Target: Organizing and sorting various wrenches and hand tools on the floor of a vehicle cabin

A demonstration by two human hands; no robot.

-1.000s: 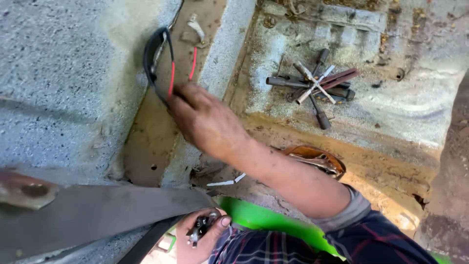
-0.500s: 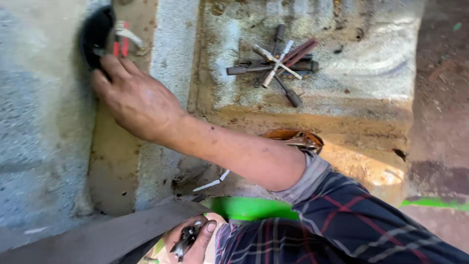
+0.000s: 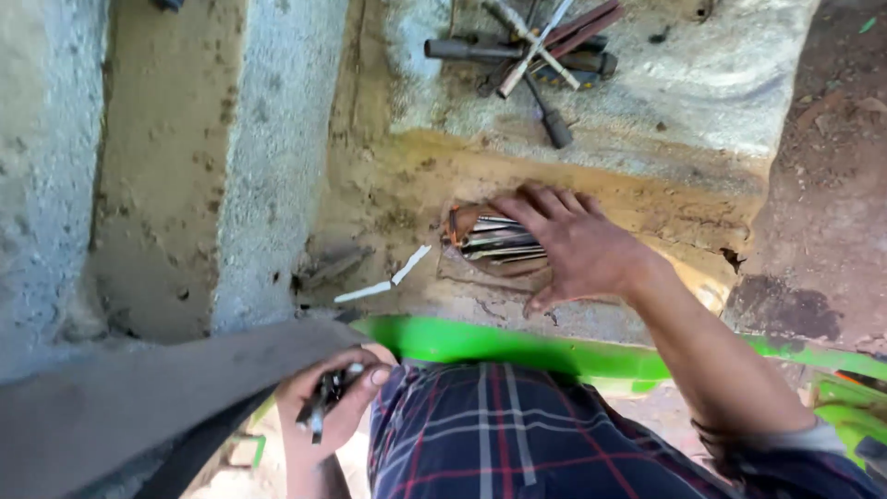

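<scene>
Right hand (image 3: 577, 249), fingers spread, rests on loose metal tools (image 3: 494, 242) by the ledge (image 3: 647, 208)'s front edge: likely rigid, slippery, best gripped mid-shaft; left hand (image 3: 333, 402) clasps pliers (image 3: 323, 397).

Building site: raw concrete wall (image 3: 55, 185), tools (image 3: 540, 46).

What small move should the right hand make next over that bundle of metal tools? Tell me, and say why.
Probably close the fingers on one tool and lift it. The right hand lies flat and open on the bundle of metal tools in the orange-rimmed holder, gripping nothing yet, while the left hand already holds a small dark tool.
</scene>
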